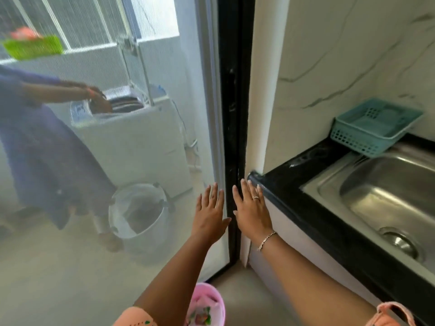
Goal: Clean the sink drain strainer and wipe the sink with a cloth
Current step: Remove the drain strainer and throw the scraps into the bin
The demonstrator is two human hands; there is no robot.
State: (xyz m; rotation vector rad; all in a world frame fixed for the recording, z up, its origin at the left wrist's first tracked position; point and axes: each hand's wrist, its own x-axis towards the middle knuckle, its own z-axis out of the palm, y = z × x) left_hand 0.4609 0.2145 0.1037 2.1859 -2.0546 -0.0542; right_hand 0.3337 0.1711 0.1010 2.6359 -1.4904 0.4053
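Both hands are raised flat and hold nothing, left of the sink (381, 201). The left hand (209, 216) is spread wide with straight fingers before the glass door (141, 243); whether it touches the pane cannot be told. The right hand (253, 214), likewise outstretched, lies over the black door frame (231, 114), fingertips near the corner of the counter (294, 184) around the sink. The drain strainer (399, 242) sits in the sink's bottom. A teal basket (353, 137) stands at the sink's far edge. Left of the sink, beyond the glass, a person (35, 137) reaches into a washing machine (141, 147).
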